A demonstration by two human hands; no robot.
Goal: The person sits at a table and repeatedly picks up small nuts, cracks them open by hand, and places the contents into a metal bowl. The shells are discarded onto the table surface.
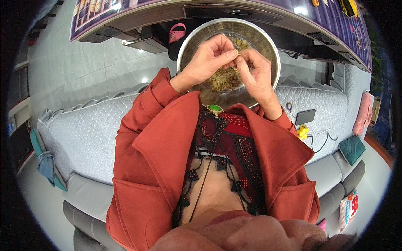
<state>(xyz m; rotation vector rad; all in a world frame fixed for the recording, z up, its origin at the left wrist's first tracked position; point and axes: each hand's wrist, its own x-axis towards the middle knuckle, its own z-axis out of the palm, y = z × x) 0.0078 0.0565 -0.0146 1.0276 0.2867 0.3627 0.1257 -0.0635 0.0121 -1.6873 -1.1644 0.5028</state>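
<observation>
A wide stainless steel bowl (228,20) is in front of me, at the top of the view. Loose greenish-brown pieces (223,80), apparently food, lie in a heap inside it, with more pieces (241,43) towards the far side. Over the bowl, the thumb and fingertips of my left hand (211,56) meet those of my right hand (257,69). Between the fingertips both hands pinch a small greenish-brown piece (239,55), mostly hidden by the fingers. Part of the heap is covered by my hands.
Beyond the bowl runs a table (150,14) with a shiny patterned top. One pink clog (177,33) is beneath it. To my right on the quilted sofa cover (326,103) lie a smartphone (305,117), a yellow toy-like object (302,132) and a dark cable (320,150).
</observation>
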